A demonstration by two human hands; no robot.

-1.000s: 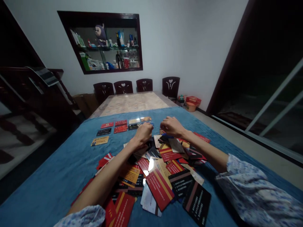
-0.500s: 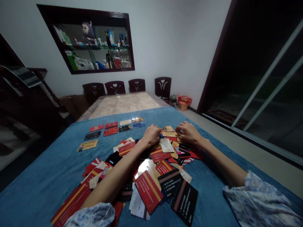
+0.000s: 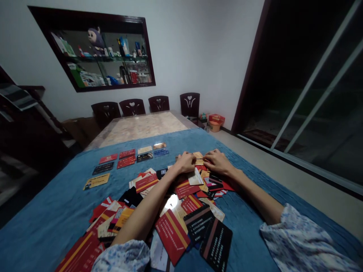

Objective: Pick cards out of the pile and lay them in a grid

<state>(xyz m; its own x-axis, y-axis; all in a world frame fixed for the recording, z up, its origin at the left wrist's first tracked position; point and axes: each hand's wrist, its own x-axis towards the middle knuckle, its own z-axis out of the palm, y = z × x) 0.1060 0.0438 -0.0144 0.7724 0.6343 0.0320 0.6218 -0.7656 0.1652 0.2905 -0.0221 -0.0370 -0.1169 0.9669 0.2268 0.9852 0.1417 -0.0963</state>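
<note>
Head camera: both forearms reach away from the viewer over a blue cloth [image 3: 56, 204] covering the near part of a long table.
Left hand [image 3: 185, 163]: fingers curled under, knuckles up, resting on the far edge of the card pile [image 3: 181, 204]; whether it grips anything cannot be told.
Right hand [image 3: 217, 162]: just right of the left hand, fingers bent down onto the cards; its grip cannot be told either.
Tan card [image 3: 198, 156]: lies between the two hands at the pile's far edge, touching both sets of fingertips.
Card pile: red, black and pale cards, loosely overlapped, spreading from the hands to the near edge, under and beside both arms.
Laid-out cards [image 3: 127, 156]: two neat rows far left of the hands, with a yellow card [image 3: 96, 180] alone nearer.
Sleeves: flowered fabric at the right elbow [image 3: 300, 241].
Beyond: bare tabletop [image 3: 138, 126], four dark chairs [image 3: 159, 102], a wall shelf [image 3: 99, 56] with a plush toy [image 3: 95, 37].
Right side: glass door [image 3: 320, 94], red basket [image 3: 216, 120] on the floor.
</note>
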